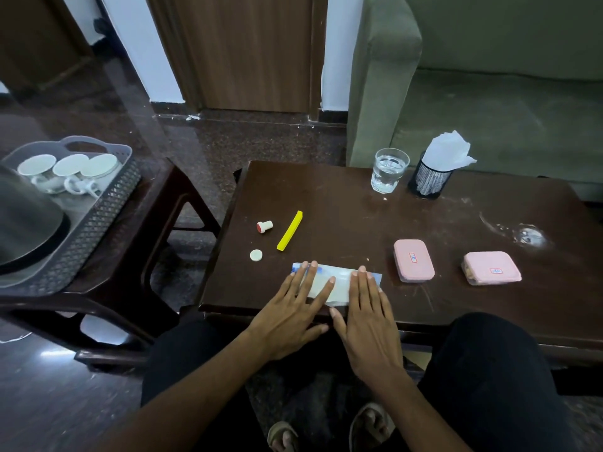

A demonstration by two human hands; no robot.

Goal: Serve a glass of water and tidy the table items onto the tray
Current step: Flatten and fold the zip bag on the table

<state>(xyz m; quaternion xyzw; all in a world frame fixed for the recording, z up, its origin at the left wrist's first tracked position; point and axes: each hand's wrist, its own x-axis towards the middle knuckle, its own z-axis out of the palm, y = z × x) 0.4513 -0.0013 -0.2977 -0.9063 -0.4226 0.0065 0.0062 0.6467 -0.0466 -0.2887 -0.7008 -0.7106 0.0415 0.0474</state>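
Both hands lie flat on a pale packet (337, 283) at the near edge of the dark table (342, 203). The left hand (288, 316) reaches in at a slant, fingers straight and slightly spread, fingertips at the packet's far left corner, thumb along the table's edge. The right hand (367, 316) lies palm down over the packet's right part, fingers straight and close together, thumb pointing toward the left hand. Neither hand curls round anything; both simply press down.

The glass (389, 170) of water stands upright at the far side of the table, just beside a black mesh cup (428, 184) stuffed with white tissue. Nearer, left of centre, lie a yellow stick (289, 230), a small white stamp (265, 226) with a red end, and a white disc (255, 255). Two pink boxes (413, 261) sit to the right of the hands, apart from each other.

The grey tray (98, 210) rests on a side table to the left, well apart, holding white cups (68, 169) and a kettle (26, 216).
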